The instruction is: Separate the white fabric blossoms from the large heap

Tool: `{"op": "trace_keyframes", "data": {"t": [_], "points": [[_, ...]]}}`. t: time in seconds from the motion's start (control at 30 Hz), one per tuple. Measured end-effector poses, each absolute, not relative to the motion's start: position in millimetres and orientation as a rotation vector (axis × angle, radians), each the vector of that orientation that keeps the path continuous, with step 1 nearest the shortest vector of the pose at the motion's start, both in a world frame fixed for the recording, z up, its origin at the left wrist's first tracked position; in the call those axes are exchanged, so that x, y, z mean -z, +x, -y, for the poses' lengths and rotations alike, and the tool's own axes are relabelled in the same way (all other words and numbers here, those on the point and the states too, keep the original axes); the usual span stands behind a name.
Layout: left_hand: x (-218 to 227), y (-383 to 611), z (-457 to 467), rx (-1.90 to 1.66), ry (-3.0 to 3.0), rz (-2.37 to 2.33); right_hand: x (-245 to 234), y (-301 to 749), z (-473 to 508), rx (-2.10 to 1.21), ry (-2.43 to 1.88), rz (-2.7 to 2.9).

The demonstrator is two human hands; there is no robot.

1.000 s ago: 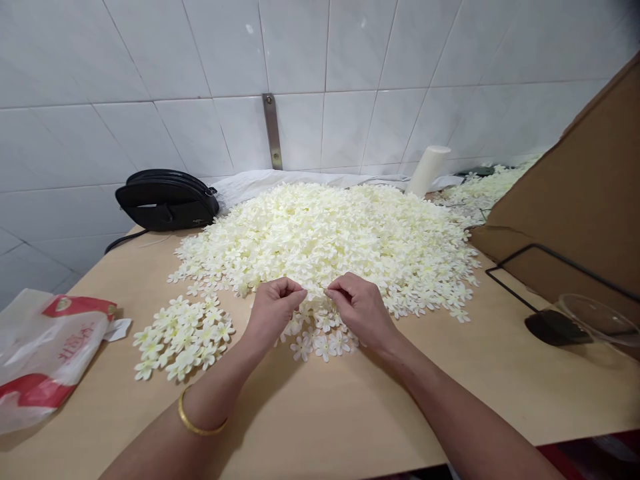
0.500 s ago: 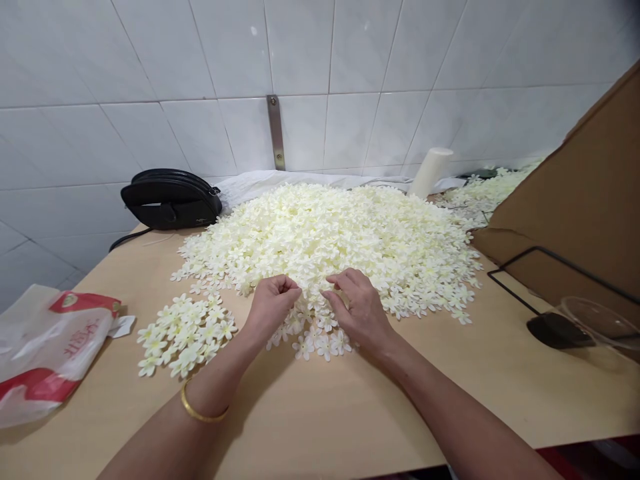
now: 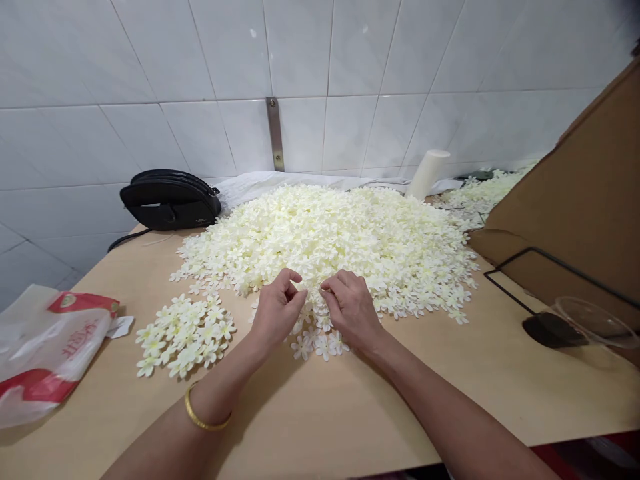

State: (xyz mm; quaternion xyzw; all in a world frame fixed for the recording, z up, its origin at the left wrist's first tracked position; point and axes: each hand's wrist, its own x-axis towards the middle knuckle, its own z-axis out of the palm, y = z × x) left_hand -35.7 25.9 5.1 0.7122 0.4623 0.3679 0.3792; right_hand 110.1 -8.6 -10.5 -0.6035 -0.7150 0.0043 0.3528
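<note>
A large heap of pale cream artificial flower heads (image 3: 320,223) spreads over the table in front of me. My left hand (image 3: 280,303) is at its near edge, fingers curled in, the index fingertip raised a little off the thumb. Close by on the right, my right hand (image 3: 353,307) has thumb and index fingertip pinched together. Whatever either hand holds is too small or hidden to make out. Below the hands lie a few loose flower heads (image 3: 323,345). A smaller group of flower heads (image 3: 187,333) rests left of my left wrist.
A black bag (image 3: 170,200) stands at the back left, and a red-and-white plastic bag (image 3: 55,347) lies at the left edge. Behind the heap leans a white cylinder (image 3: 427,175). On the right are a cardboard sheet (image 3: 565,193), a black wire frame (image 3: 510,290) and a clear cup (image 3: 595,323).
The left index finger has lifted off the thumb, while the right thumb and index finger have closed together. My right hand has shifted slightly left, nearer the left one.
</note>
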Motion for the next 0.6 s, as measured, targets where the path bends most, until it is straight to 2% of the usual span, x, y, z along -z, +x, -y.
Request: {"op": "trace_keyframes", "data": {"t": [0.17, 0.4, 0.6], "points": [[2.2, -34.4, -26.7, -0.836, 2.001, -1.192, 4.0, 113.0, 12.3, -0.015, -1.407, 1.781], [3.8, -33.9, -29.3, -0.852, 1.991, -1.203, 7.2, 118.3, 8.9, 0.392, -1.465, 1.997], [2.7, -34.8, -28.1, -0.881, 2.005, -1.196, 5.4, 118.8, 10.3, 0.141, -1.439, 2.04]]}}
